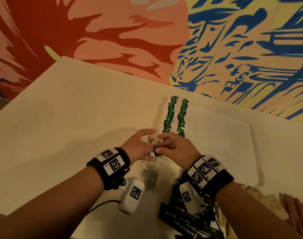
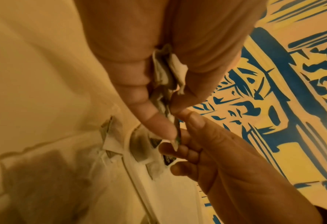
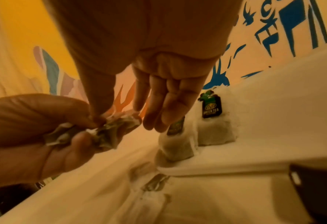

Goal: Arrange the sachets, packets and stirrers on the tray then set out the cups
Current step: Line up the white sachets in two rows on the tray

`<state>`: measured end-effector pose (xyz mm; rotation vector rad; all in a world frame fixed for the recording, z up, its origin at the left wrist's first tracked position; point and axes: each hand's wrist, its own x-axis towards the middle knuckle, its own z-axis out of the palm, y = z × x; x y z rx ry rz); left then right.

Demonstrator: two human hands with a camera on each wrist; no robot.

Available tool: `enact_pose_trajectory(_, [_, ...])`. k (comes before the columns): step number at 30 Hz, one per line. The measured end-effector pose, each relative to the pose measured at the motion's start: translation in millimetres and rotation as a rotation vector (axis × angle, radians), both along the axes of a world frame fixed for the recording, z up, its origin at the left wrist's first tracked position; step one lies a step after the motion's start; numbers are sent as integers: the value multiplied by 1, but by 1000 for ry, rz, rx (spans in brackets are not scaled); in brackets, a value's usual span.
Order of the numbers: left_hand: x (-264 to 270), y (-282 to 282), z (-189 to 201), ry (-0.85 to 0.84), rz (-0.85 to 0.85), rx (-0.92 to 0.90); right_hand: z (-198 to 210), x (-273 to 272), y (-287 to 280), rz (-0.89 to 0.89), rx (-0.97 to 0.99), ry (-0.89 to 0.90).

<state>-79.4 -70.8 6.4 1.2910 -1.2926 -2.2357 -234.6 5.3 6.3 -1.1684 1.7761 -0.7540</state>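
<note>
Head view shows the left hand (image 1: 138, 147) and the right hand (image 1: 177, 149) meeting just above the near left corner of the tray (image 1: 233, 152). The left hand has its fingers curled round a small bunch of tea bags (image 2: 165, 71), crumpled white paper with green tags. The left thumb (image 2: 153, 119) presses the bunch from one side. The right hand pinches one tag (image 2: 177, 136) at the lower end of this bunch between thumb and first finger; its other fingers (image 3: 170, 106) hang almost straight, pointing down to the tray.

On the tray, along its left edge, two rows of tea bags (image 1: 176, 114) lie side by side, running away from the person, with green tags on top. The right wrist view shows the nearest bags of these rows standing just under the right fingers, one tag (image 3: 211, 106) reading "GREEN TEA". The rest of the tray is white and bare.

On the desk (image 1: 69, 109), just near the tray corner, some loose tea bags (image 1: 150, 173) lie below the hands. Nearer to the person, under the right wrist, lies a heap of black coffee sachets (image 1: 187, 219). At the right edge a pink pile (image 1: 295, 209) is partly seen; I cannot tell what it is. Behind the desk is a painted wall (image 1: 233, 40) in red, pink, yellow and blue.
</note>
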Motion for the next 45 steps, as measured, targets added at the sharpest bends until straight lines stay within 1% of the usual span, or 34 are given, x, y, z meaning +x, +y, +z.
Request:
enact_pose_trajectory(3, [-7, 4, 1, 17, -35, -24, -3, -2, 2, -64, -19, -88])
enact_pose_trajectory(8, [-8, 5, -3, -82, -75, -148, 2, -11, 5, -99, -61, -89])
enact_pose_trajectory(12, [-9, 6, -4, -100, -58, -183, 1, -15, 8, -105, -46, -94])
enact_pose_trajectory(14, [-11, 6, -5, -100, -25, -180, 1, -14, 9, -125, 29, -143])
enact_pose_trajectory(16, [-12, 6, -5, -92, 14, -162, 2, -12, 11, -150, 117, -234])
enact_pose_trajectory(17, [-13, 6, -5, -89, 24, -152, 3, -11, 11, -176, 123, -283])
enact_pose_trajectory(19, [-14, 6, -6, -93, 16, -155, 6, -13, 11, -248, 64, -336])
enact_pose_trajectory(21, [-14, 5, -6, -117, -38, -192, 7, -18, 10, -284, -7, -272])
enact_pose_trajectory(23, [-13, 5, -6, -166, -124, -253, 6, -23, 10, -232, -55, -97])
enact_pose_trajectory(25, [-12, 5, -5, -200, -183, -318, 8, -27, 11, -117, -86, 82])
enact_pose_trajectory(28, [-13, 5, -2, -230, -242, -438, 17, -26, 10, 97, -93, 260])
enact_pose_trajectory(30, [-16, 6, 0, -246, -326, -556, 20, -25, 9, 249, -70, 400])
enact_pose_trajectory(31, [-18, 6, 0, -247, -367, -605, 21, -24, 9, 298, -70, 442])
enact_pose_trajectory(33, [-22, 7, -1, -258, -413, -647, 21, -22, 9, 323, -81, 439])
enact_pose_trajectory(34, [-23, 8, 0, -270, -408, -637, 21, -21, 9, 310, -93, 415])
enact_pose_trajectory(37, [-27, 7, -4, -288, -299, -550, 25, -21, 10, 213, -141, 348])
enact_pose_trajectory(40, [-27, 7, -6, -256, -200, -459, 27, -26, 13, 151, -130, 316])
enact_pose_trajectory(42, [-26, 8, -7, -231, -177, -410, 26, -29, 15, 93, -132, 295])
enact_pose_trajectory(45, [-27, 10, -6, -220, -206, -409, 27, -31, 14, 34, -159, 282])
